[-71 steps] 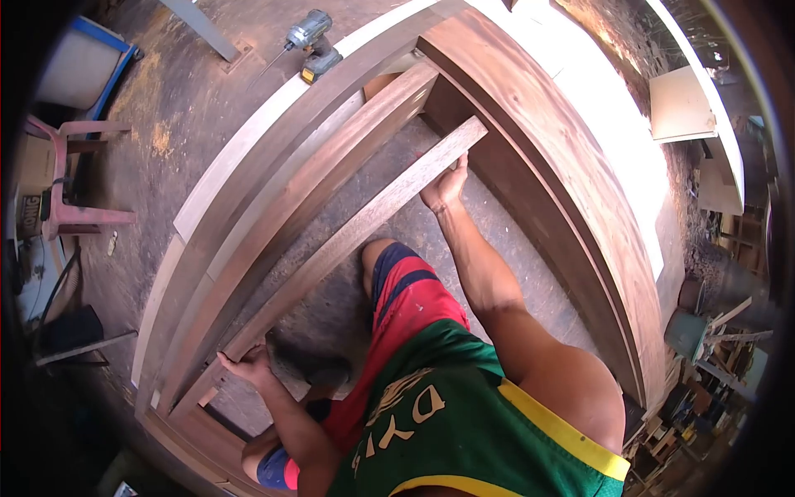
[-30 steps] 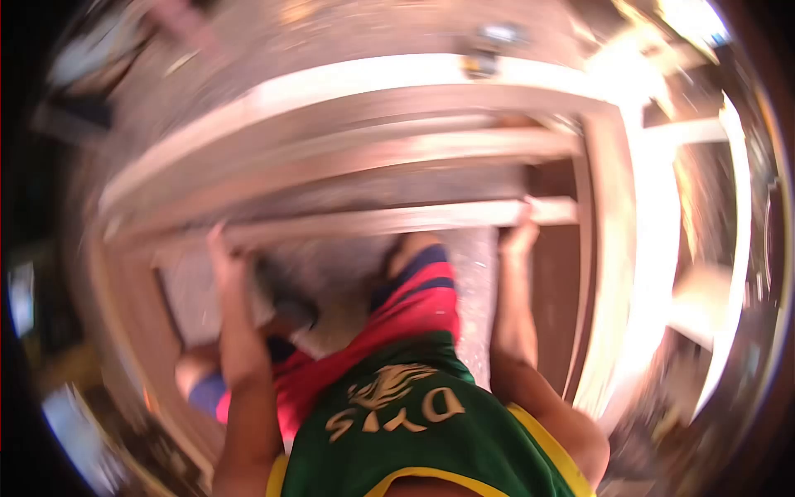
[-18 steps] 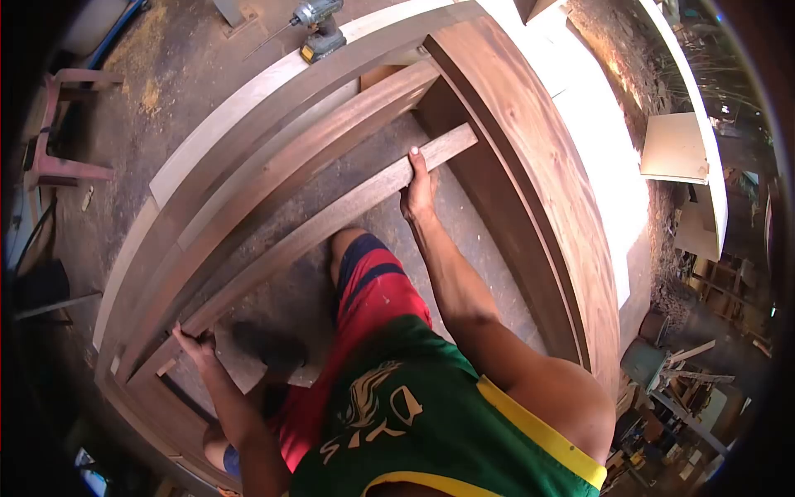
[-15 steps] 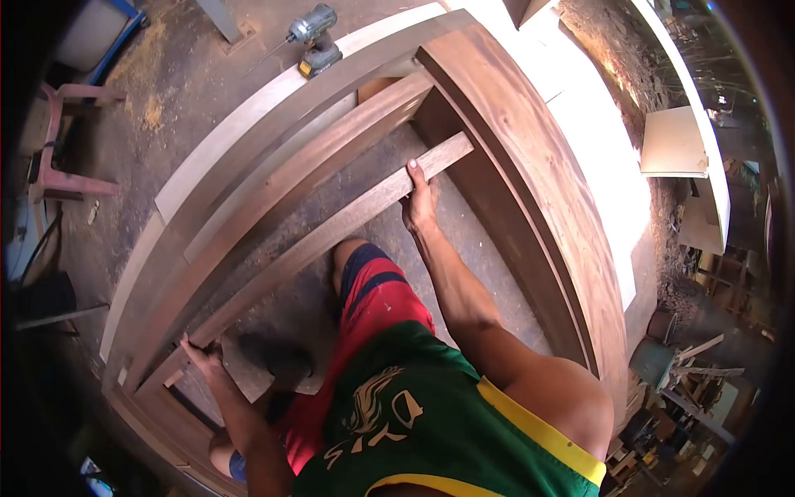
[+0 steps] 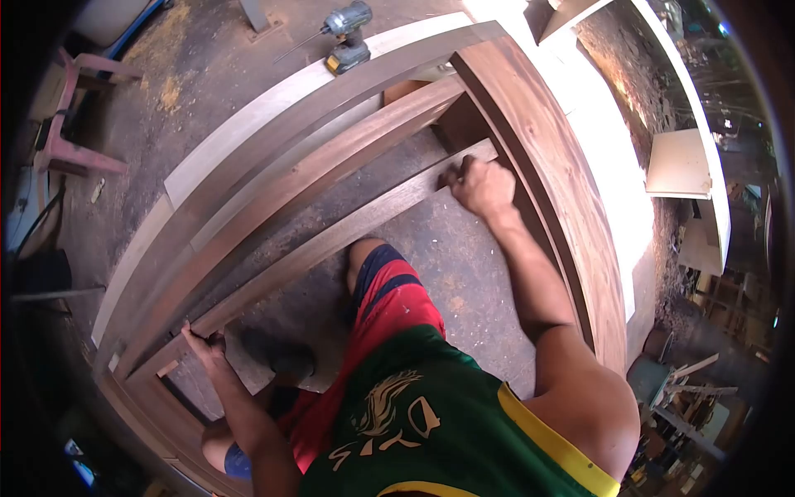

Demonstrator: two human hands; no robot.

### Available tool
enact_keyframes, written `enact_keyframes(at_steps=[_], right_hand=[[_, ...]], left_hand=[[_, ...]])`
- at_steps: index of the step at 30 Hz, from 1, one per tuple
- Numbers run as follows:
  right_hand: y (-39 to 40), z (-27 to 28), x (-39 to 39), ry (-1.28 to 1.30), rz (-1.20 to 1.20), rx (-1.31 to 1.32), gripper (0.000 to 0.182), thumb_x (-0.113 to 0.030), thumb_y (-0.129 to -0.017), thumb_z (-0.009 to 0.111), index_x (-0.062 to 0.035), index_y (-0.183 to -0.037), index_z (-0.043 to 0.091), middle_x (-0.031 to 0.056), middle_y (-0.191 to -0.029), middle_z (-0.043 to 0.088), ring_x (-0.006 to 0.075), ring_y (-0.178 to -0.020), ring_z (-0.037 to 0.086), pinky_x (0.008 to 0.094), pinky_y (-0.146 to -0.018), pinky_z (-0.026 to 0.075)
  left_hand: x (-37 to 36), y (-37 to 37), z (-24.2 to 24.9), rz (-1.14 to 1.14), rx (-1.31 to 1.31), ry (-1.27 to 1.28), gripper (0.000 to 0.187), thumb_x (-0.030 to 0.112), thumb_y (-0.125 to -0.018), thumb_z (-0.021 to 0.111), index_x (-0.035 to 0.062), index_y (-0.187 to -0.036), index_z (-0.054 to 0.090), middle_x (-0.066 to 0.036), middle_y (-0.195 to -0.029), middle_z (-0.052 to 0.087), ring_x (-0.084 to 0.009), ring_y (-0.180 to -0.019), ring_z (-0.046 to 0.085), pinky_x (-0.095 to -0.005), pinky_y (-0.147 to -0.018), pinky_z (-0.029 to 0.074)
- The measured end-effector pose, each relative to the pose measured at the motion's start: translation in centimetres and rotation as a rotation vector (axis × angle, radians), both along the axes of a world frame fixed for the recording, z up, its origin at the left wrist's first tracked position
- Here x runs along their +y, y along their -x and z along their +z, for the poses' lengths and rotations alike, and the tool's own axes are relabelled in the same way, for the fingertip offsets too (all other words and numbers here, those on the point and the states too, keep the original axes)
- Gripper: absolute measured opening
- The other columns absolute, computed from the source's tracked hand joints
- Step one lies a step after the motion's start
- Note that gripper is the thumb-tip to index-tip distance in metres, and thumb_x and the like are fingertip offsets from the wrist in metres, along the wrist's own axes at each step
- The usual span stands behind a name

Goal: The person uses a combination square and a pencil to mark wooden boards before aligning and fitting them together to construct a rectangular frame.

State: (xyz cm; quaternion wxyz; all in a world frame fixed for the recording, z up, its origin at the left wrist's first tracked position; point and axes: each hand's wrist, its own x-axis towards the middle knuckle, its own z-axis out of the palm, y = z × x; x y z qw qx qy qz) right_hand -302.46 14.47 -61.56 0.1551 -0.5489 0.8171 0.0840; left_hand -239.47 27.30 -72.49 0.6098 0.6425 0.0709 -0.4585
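Note:
A long brown wooden board (image 5: 331, 240) runs diagonally inside a large dark wooden frame (image 5: 546, 157) that lies on the floor. My right hand (image 5: 480, 186) is closed over the board's far end, close to the frame's right side piece. My left hand (image 5: 203, 341) grips the board's near end at the frame's lower left corner. A second, wider board (image 5: 331, 157) lies parallel beyond it. My leg in red and blue shorts stands on the floor inside the frame.
A cordless drill (image 5: 348, 37) rests on the frame's far rail. Pink plastic stools (image 5: 70, 149) stand at the left. A pale board (image 5: 675, 161) and wood clutter lie at the right. The concrete floor (image 5: 464, 257) shows inside the frame.
My right hand has slid from the middle part of the board to its far end and closed over it. My left hand has stayed on the near end.

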Motion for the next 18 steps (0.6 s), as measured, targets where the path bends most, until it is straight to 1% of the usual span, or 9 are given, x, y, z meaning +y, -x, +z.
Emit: enact_keyframes(at_steps=[1,3,5,7,9,11,14,16,18], right_hand=[[0.4,1.1,-0.5,0.099,0.149,0.008,0.045,-0.049,-0.091,0.058,-0.007,-0.094,0.072,0.0175,-0.082,0.071,0.032,-0.083,0.07,0.046,-0.08,0.054],[-0.3,3.2,-3.4,0.14,0.408,-0.161,0.048,-0.05,-0.094,0.053,-0.0068,-0.091,0.073,0.018,-0.086,0.072,0.0345,-0.087,0.07,0.0463,-0.082,0.053],[-1.9,4.0,-8.1,-0.268,0.588,-0.252,0.045,-0.043,-0.095,0.046,-0.0084,-0.111,0.069,0.0215,-0.1,0.07,0.0341,-0.099,0.068,0.0465,-0.09,0.05],[-1.2,-3.6,-12.1,-0.579,0.519,-0.267,0.045,-0.039,-0.095,0.044,-0.0063,-0.115,0.067,0.0212,-0.116,0.066,0.0321,-0.11,0.063,0.0435,-0.094,0.048],[0.0,-9.9,-12.2,-0.694,0.582,-0.16,0.045,-0.037,-0.092,0.047,-0.0035,-0.117,0.064,0.0184,-0.12,0.065,0.0303,-0.114,0.06,0.0406,-0.098,0.046],[-1.0,-11.5,-14.4,-0.82,0.664,-0.056,0.045,-0.034,-0.089,0.051,-0.0007,-0.118,0.061,0.0156,-0.125,0.063,0.0284,-0.119,0.058,0.0376,-0.102,0.043],[-1.0,-12.6,-16.6,-1.091,0.409,-0.128,0.049,-0.036,-0.089,0.05,-0.0045,-0.125,0.058,0.0164,-0.136,0.054,0.029,-0.129,0.049,0.0408,-0.109,0.036],[0.8,-14.9,-14.4,-1.071,0.48,-0.175,0.054,-0.042,-0.09,0.047,-0.0072,-0.13,0.054,0.0158,-0.141,0.049,0.0301,-0.132,0.045,0.0428,-0.11,0.034],[1.0,-14.4,-14.6,-1.051,0.538,-0.155,0.059,-0.048,-0.091,0.044,-0.0098,-0.136,0.049,0.0151,-0.145,0.044,0.0313,-0.134,0.041,0.0449,-0.112,0.031]], left_hand=[[0.8,-0.1,0.2,-0.001,-0.025,-0.021,0.08,0.043,-0.075,0.07,0.0115,-0.141,0.039,-0.014,-0.138,0.042,-0.0357,-0.125,0.043,-0.0561,-0.093,0.047],[0.6,0.0,0.3,0.002,-0.017,-0.025,0.08,0.043,-0.075,0.07,0.0116,-0.141,0.039,-0.014,-0.138,0.042,-0.0364,-0.125,0.044,-0.0558,-0.093,0.047],[0.8,-0.5,-0.1,0.015,0.01,-0.024,0.08,0.043,-0.074,0.07,0.0118,-0.141,0.038,-0.014,-0.138,0.042,-0.0363,-0.125,0.044,-0.0553,-0.093,0.047],[1.3,-0.4,-0.1,0.008,0.004,-0.037,0.08,0.043,-0.075,0.07,0.0119,-0.141,0.038,-0.014,-0.138,0.042,-0.036,-0.125,0.044,-0.0549,-0.094,0.046],[0.5,-0.1,0.2,0.003,-0.007,-0.028,0.079,0.043,-0.075,0.069,0.0119,-0.141,0.038,-0.014,-0.138,0.043,-0.0357,-0.125,0.044,-0.0545,-0.095,0.046],[0.6,0.7,0.7,-0.008,-0.027,-0.005,0.079,0.044,-0.076,0.068,0.0119,-0.141,0.038,-0.014,-0.138,0.043,-0.0352,-0.125,0.044,-0.0546,-0.095,0.045],[1.1,-0.3,-1.1,0.01,0.025,-0.049,0.074,0.044,-0.077,0.067,0.0134,-0.14,0.041,-0.013,-0.138,0.045,-0.0342,-0.125,0.044,-0.0533,-0.098,0.042],[0.5,-1.9,0.8,-0.004,0.011,-0.083,0.07,0.043,-0.077,0.067,0.0145,-0.137,0.043,-0.012,-0.138,0.045,-0.0334,-0.124,0.045,-0.0527,-0.098,0.041],[-0.6,0.5,0.8,0.055,0.014,-0.03,0.07,0.042,-0.078,0.065,0.0116,-0.137,0.044,-0.013,-0.135,0.048,-0.0336,-0.124,0.046,-0.0508,-0.098,0.042]])
